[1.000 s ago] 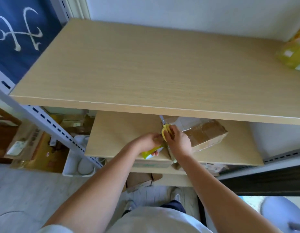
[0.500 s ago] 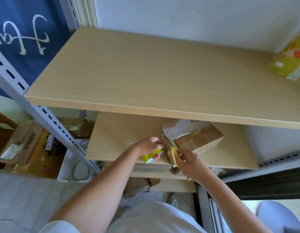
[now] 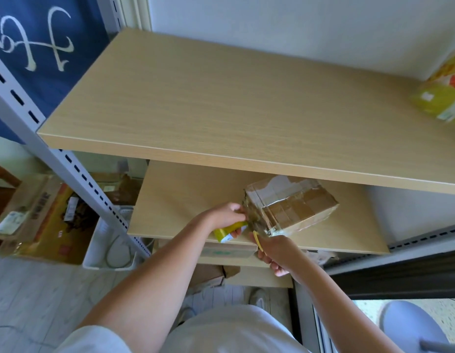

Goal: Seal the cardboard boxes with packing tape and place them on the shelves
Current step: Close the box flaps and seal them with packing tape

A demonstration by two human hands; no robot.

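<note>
A small cardboard box (image 3: 295,207), wrapped in clear tape with white label patches, lies on the middle shelf (image 3: 185,194) near its front edge. My left hand (image 3: 225,216) holds a yellow-green tape roll (image 3: 229,230) and its fingers touch the box's left corner. My right hand (image 3: 277,250) grips yellow-handled scissors (image 3: 258,240) just below the box's front corner. The blades are hidden against the tape.
The wide top shelf (image 3: 221,98) carries only a yellow packet (image 3: 443,95) at its far right. A grey slotted upright (image 3: 76,171) runs down the left. Open cartons (image 3: 40,215) and a white bin (image 3: 111,248) sit on the floor at left. A lower shelf holds more boxes.
My right hand has drawn the scissors down from above the box to below its front corner. The box now sits further out from under the top shelf. My left hand stays at the box's corner.
</note>
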